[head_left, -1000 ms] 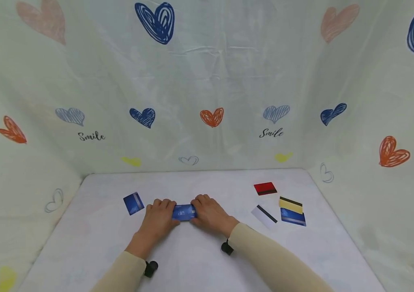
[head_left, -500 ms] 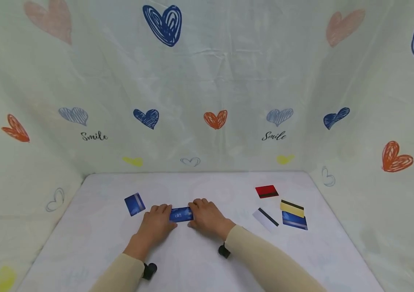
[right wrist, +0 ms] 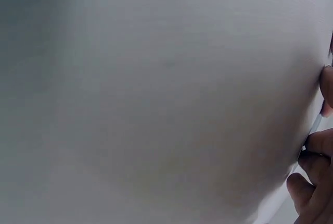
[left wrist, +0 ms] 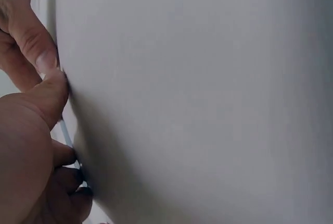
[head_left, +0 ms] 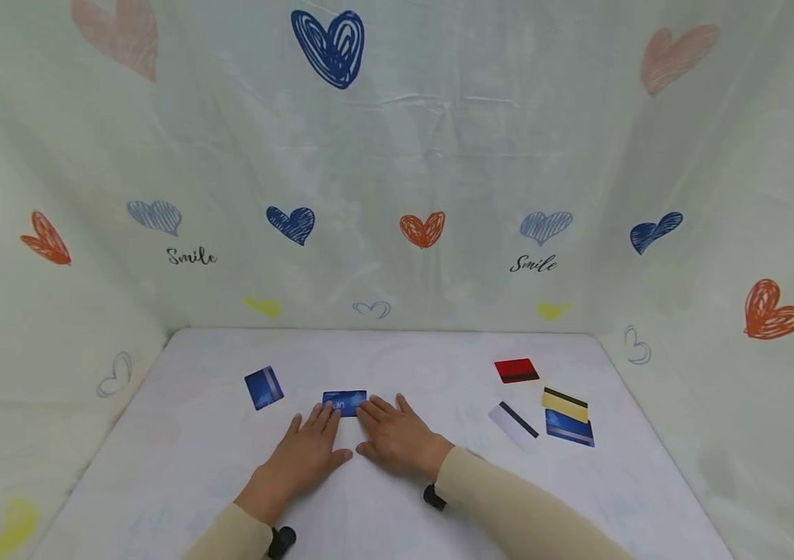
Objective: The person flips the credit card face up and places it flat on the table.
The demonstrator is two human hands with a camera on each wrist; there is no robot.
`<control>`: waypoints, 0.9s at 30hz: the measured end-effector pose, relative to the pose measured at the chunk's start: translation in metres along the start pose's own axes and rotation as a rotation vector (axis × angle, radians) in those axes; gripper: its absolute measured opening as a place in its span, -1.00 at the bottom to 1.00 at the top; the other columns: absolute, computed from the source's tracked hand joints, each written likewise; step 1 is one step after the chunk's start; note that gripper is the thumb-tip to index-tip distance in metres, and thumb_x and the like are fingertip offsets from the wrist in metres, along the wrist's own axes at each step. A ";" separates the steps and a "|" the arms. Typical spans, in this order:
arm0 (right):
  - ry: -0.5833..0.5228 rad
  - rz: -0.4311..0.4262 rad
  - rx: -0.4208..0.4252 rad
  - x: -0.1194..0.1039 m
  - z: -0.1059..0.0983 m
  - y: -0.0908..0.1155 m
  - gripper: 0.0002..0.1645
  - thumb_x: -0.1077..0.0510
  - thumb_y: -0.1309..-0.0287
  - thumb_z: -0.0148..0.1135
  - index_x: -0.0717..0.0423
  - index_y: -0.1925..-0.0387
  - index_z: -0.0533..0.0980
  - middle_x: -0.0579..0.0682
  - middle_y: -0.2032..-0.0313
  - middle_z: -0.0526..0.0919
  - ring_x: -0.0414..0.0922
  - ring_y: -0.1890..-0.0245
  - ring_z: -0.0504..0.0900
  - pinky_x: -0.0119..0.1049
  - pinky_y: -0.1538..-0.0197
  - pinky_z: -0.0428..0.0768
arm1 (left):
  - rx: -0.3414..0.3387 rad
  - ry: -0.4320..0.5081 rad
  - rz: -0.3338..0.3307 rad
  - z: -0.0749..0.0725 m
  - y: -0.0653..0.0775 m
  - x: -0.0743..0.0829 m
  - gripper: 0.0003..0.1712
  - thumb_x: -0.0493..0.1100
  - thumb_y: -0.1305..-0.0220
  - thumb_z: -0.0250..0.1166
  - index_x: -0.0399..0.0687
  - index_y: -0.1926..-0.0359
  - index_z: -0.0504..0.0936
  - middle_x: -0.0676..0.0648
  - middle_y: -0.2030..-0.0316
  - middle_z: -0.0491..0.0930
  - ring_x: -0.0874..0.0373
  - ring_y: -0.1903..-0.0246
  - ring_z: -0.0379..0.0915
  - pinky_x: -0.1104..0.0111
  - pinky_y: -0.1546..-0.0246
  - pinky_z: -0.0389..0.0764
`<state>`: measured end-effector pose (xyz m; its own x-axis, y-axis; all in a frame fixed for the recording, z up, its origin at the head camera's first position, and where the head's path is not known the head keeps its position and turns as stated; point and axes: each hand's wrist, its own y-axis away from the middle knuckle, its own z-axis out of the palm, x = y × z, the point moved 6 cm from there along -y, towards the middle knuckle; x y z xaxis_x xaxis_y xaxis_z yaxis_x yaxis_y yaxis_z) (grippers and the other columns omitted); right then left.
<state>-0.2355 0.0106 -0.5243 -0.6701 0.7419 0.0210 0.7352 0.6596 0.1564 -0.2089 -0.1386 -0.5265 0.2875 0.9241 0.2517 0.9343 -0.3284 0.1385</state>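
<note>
While the left hand [head_left: 306, 453] and the right hand [head_left: 398, 437] touch the blue VIP card [head_left: 348, 400], outstretched and grasping nothing, light and equal pressure should best keep it straight.

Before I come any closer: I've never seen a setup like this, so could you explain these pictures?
There's no machine working here, just a person's two bare hands: the left hand and the right hand. The wide picture is taken from the person's head, looking forward and down. The other two are taken from each wrist and mostly show white tabletop, with parts of the hands at one edge.

Cards lie on it: a blue VIP card in the middle, another blue card towards the left, and on the right a red card, a striped white card, and a yellow card seemingly overlapping a third blue card.

Nothing is gripped; both hands touch the VIP card.
</note>
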 end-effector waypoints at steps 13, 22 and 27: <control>0.022 0.012 -0.029 -0.003 -0.003 -0.018 -0.14 -0.40 -0.57 -0.11 -0.07 -0.65 0.16 -0.14 -0.64 0.18 -0.12 -0.66 0.11 0.13 -0.61 0.18 | -0.027 0.009 -0.016 -0.003 -0.008 -0.015 0.06 0.33 -0.45 0.26 -0.45 -0.54 0.23 -0.43 -0.58 0.13 -0.34 -0.61 -0.01 -0.27 -0.54 0.07; 0.038 -0.014 -0.034 -0.006 -0.002 -0.021 -0.18 -0.37 -0.60 -0.15 -0.09 -0.66 0.14 -0.18 -0.65 0.15 -0.16 -0.66 0.08 0.10 -0.61 0.17 | -0.016 0.014 -0.019 -0.005 -0.007 -0.011 0.05 0.28 -0.46 0.28 -0.50 -0.53 0.22 -0.47 -0.56 0.15 -0.39 -0.59 0.02 -0.26 -0.53 0.12; 0.032 -0.005 -0.043 -0.005 -0.001 -0.022 -0.17 -0.38 -0.60 -0.17 -0.11 -0.67 0.11 -0.19 -0.65 0.13 -0.17 -0.67 0.06 0.09 -0.63 0.14 | -0.016 0.001 -0.022 -0.008 -0.007 -0.011 0.05 0.29 -0.45 0.28 -0.50 -0.52 0.23 -0.47 -0.56 0.16 -0.39 -0.59 0.03 -0.26 -0.53 0.12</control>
<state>-0.2488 -0.0079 -0.5274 -0.6771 0.7340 0.0517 0.7273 0.6569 0.1989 -0.2204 -0.1478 -0.5228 0.2667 0.9310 0.2493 0.9370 -0.3110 0.1589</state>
